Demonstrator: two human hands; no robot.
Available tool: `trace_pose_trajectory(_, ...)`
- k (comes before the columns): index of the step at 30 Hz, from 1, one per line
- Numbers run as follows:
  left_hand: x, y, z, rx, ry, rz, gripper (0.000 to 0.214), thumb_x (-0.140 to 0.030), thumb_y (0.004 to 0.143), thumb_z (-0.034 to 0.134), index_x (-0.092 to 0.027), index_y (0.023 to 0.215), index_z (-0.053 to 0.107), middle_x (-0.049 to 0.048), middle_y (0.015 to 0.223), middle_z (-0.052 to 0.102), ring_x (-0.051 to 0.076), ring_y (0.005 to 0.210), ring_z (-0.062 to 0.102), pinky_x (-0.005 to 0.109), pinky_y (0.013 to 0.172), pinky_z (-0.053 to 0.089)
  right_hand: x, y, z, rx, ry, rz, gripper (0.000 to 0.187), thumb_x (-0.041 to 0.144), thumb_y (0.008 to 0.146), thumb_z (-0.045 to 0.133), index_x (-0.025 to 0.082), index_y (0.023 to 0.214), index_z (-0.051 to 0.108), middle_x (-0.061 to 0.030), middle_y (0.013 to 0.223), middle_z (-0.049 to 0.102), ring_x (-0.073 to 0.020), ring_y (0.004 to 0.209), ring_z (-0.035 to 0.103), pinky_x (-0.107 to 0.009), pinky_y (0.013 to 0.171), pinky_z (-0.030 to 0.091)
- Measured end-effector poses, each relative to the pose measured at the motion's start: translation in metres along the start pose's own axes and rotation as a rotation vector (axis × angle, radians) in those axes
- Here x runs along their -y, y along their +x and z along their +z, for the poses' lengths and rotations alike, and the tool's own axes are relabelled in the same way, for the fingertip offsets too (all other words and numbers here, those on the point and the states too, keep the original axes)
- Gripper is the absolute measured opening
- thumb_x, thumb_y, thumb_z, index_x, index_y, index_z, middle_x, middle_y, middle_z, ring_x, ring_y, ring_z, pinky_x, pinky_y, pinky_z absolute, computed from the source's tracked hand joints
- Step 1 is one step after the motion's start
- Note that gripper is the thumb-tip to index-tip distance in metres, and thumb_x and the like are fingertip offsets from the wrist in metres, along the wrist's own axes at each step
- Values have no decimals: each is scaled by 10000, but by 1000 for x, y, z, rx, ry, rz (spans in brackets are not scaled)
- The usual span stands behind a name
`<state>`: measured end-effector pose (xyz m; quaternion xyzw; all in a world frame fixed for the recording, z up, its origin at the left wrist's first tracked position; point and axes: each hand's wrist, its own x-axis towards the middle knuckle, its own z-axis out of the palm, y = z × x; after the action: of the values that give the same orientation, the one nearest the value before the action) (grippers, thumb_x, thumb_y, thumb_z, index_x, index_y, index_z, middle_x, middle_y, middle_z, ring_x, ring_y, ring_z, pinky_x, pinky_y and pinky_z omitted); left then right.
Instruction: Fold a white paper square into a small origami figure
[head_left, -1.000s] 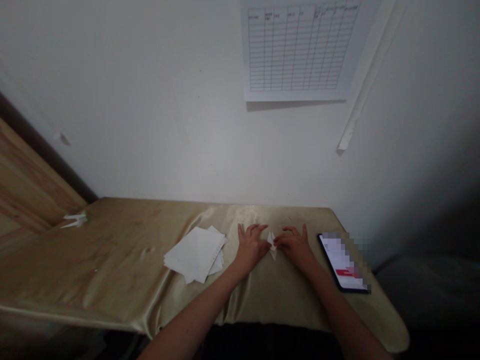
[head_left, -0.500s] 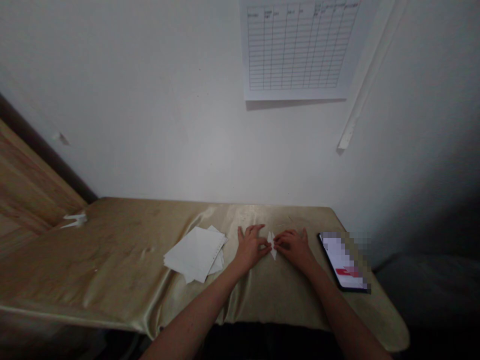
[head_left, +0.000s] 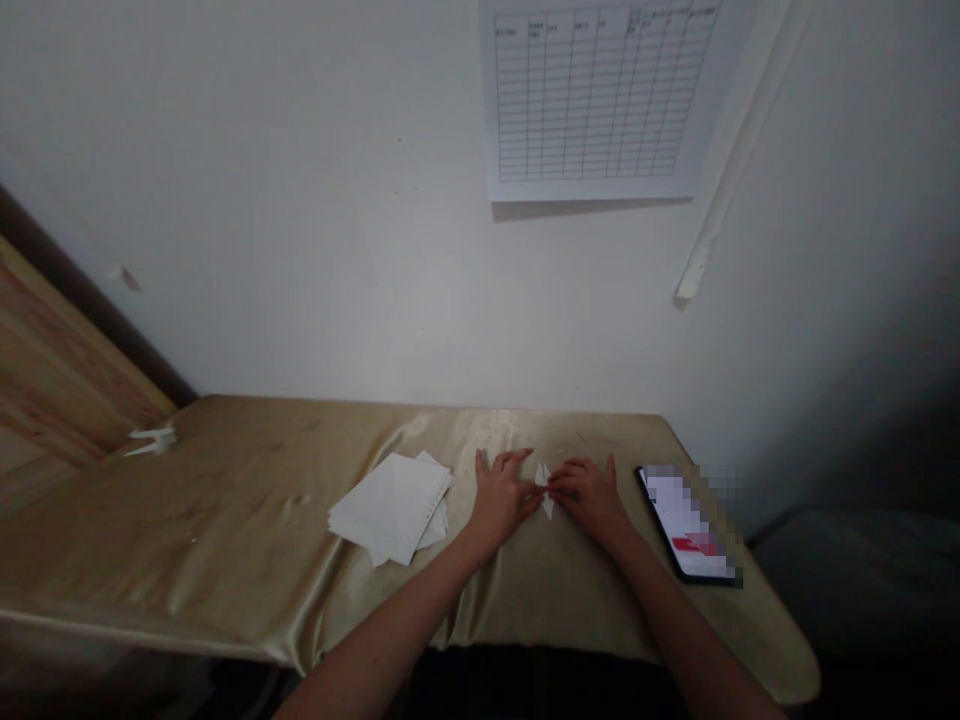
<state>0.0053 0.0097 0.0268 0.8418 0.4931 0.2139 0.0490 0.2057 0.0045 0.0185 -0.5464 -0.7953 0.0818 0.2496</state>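
A small piece of folded white paper (head_left: 548,509), narrow and pointed at its ends, lies on the gold cloth between my hands. From its left side my left hand (head_left: 504,499) pinches it with thumb and forefinger, the other fingers raised and spread. My right hand (head_left: 590,497) grips it from the right with its fingers bunched and the little finger lifted. The fingertips meet over the paper's middle and hide that part. To the left of my left hand sits a loose stack of white paper sheets (head_left: 394,505), some with perforated edges.
A phone (head_left: 697,540) with a lit, partly blurred screen lies at the right on the gold-covered table (head_left: 247,500). White paper scraps (head_left: 152,440) are at the far left, near a wooden panel (head_left: 52,370). A printed chart (head_left: 592,110) hangs on the wall behind.
My fingertips have closed together over the middle of the folded paper, where a small gap showed before. The stack and the phone have stayed in place.
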Motion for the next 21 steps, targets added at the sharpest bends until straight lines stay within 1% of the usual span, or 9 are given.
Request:
trace_pose_trajectory(2, 1, 1, -2, -1, 10, -8, 157, -399, 833, 725, -427, 983, 760, -21, 1507, 442, 322, 1352, 380, 726, 1129, -62, 2, 0, -4, -23, -72, -1, 157, 381, 881, 603, 364, 900, 758, -9, 1055, 706, -282, 1197, 507, -717, 1106, -72)
trace_pose_trajectory(4, 2, 1, -2, -4, 11, -30, 137, -436, 845, 704, -419, 965, 766, -13, 1485, 469, 324, 1343, 393, 739, 1121, -52, 3, 0, -7, -16, -107, 20, 149, 427, 861, 634, 361, 883, 766, -26, 1063, 679, -288, 1185, 502, -707, 1116, -51)
trace_pose_trajectory(8, 4, 3, -2, 0, 17, -47, 200, -502, 889, 622, -382, 904, 781, 3, 1436, 522, 321, 1309, 436, 755, 1111, -30, 4, 1, -11, 37, -122, 86, 226, 535, 840, 638, 359, 873, 776, -49, 1057, 639, -287, 1138, 509, -702, 1120, -4)
trace_pose_trajectory(10, 4, 3, -2, 2, 22, -48, 219, -524, 889, 612, -384, 902, 779, 6, 1425, 533, 323, 1306, 440, 769, 1100, -7, 4, 1, -11, 55, -119, 121, 260, 575, 831, 633, 366, 895, 774, -52, 1051, 626, -292, 1136, 502, -706, 1113, 22)
trace_pose_trajectory(13, 5, 1, -4, 13, 18, -66, 202, -531, 878, 623, -408, 941, 770, 7, 1425, 532, 328, 1316, 431, 782, 1086, 19, 3, 0, -10, 59, -103, 157, 271, 596, 815, 645, 374, 913, 766, -48, 1046, 608, -292, 1132, 495, -704, 1104, 50)
trace_pose_trajectory(16, 5, -1, -4, 34, 3, -82, 195, -527, 849, 664, -432, 992, 756, 9, 1431, 526, 333, 1328, 416, 773, 1090, 21, 1, -1, -9, 67, -75, 164, 237, 573, 806, 669, 386, 920, 758, -39, 1050, 598, -287, 1134, 490, -689, 1104, 66)
trace_pose_trajectory(21, 5, -3, -1, 38, -26, -107, 246, -508, 791, 736, -450, 1030, 738, 19, 1439, 516, 326, 1340, 399, 760, 1092, 9, -4, -1, -5, 89, -47, 192, 225, 554, 785, 695, 400, 940, 750, -34, 1070, 586, -290, 1149, 478, -677, 1096, 86)
